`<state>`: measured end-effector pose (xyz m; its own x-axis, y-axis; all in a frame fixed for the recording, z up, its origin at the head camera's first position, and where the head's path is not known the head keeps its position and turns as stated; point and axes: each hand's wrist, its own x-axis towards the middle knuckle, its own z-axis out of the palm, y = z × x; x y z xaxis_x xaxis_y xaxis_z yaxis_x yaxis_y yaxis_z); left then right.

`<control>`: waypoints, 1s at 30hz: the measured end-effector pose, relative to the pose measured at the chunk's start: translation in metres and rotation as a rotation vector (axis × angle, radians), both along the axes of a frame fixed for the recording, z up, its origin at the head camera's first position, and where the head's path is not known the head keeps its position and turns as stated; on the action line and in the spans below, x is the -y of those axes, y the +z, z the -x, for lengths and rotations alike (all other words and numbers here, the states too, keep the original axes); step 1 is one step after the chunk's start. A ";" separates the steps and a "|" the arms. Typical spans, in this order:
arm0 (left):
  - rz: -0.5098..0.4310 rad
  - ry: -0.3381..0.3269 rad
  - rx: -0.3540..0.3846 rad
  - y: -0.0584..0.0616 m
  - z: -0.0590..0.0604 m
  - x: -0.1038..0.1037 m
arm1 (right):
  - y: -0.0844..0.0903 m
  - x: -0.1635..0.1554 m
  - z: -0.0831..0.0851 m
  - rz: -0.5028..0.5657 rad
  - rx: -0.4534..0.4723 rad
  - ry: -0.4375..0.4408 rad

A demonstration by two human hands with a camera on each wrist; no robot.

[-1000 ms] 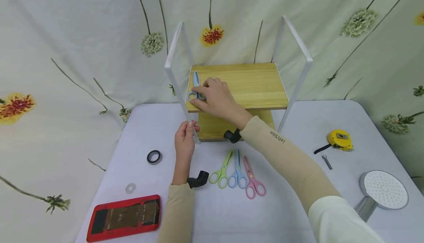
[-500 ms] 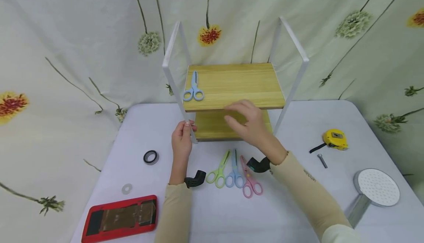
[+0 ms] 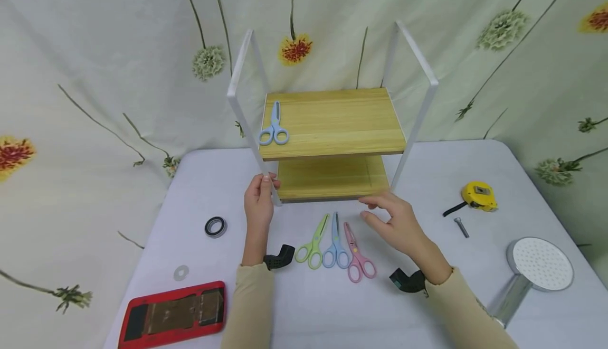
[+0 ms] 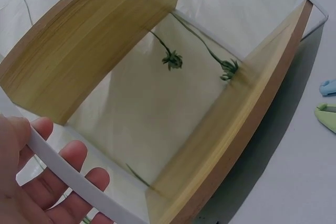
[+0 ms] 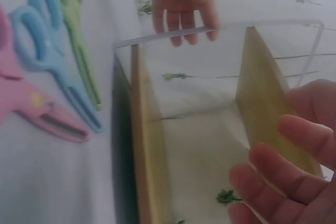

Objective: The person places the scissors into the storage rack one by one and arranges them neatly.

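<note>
My left hand (image 3: 259, 204) grips the white front-left post of a two-tier shelf (image 3: 339, 122) with wooden boards. In the left wrist view, thumb and fingers (image 4: 74, 155) wrap that post. Blue scissors (image 3: 275, 127) lie on the upper board at its left end, blades toward the back. On the table before the shelf lie green scissors (image 3: 314, 246), more blue scissors (image 3: 336, 244) and pink scissors (image 3: 356, 251), side by side. Right of the pink pair hovers my right hand (image 3: 396, 223), fingers loosely bent and holding nothing, near the shelf's front-right corner.
A yellow tape measure (image 3: 480, 196), a bolt (image 3: 461, 227) and a shower head (image 3: 540, 263) lie at the right. At the left are a black-rimmed bearing (image 3: 216, 227), a flat washer (image 3: 181, 272) and a red case (image 3: 173, 312). A flowered cloth (image 3: 142, 48) hangs behind.
My right hand has let go of the blue scissors on the upper board and moved down and right to above the table. My left hand keeps its grip on the post.
</note>
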<state>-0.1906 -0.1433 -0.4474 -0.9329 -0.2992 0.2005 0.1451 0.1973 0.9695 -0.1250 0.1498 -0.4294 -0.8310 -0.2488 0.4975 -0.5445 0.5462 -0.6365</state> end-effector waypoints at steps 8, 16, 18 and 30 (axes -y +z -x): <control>0.016 0.000 -0.004 0.000 0.000 -0.001 | -0.041 -0.019 -0.024 -0.035 0.178 0.069; 0.018 0.022 0.012 -0.001 -0.002 -0.001 | -0.060 -0.017 -0.032 -0.098 0.363 0.103; 0.006 0.027 0.012 0.002 -0.004 0.000 | -0.061 -0.014 -0.033 -0.153 0.400 0.106; 0.027 -0.003 0.030 0.032 -0.020 -0.010 | -0.061 0.007 -0.046 -0.402 0.453 -0.063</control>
